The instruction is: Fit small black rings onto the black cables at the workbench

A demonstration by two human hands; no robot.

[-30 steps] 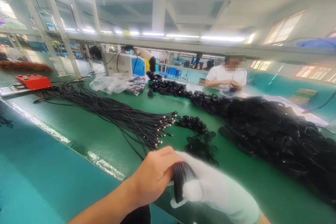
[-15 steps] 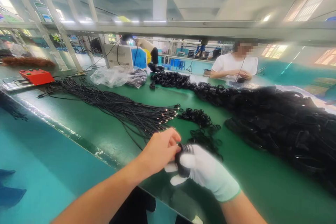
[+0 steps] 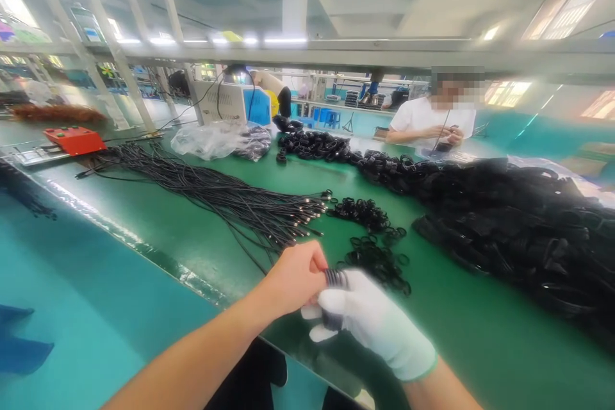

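- Clear plastic bag (image 3: 211,139) on green tabletop (image 3: 192,237), dark cable coils inside; count unreadable.
- Left hand (image 3: 293,278), bare, and gloved right hand (image 3: 369,320), both closed on one small cable coil (image 3: 334,288) above near tabletop edge.
- One seated person (image 3: 427,122) beyond.

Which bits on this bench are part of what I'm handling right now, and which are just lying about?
In hand: cable coil, held by left hand and gloved right hand; loose black rings; straight cables.
Lying about: red box; plastic bag; white machine.
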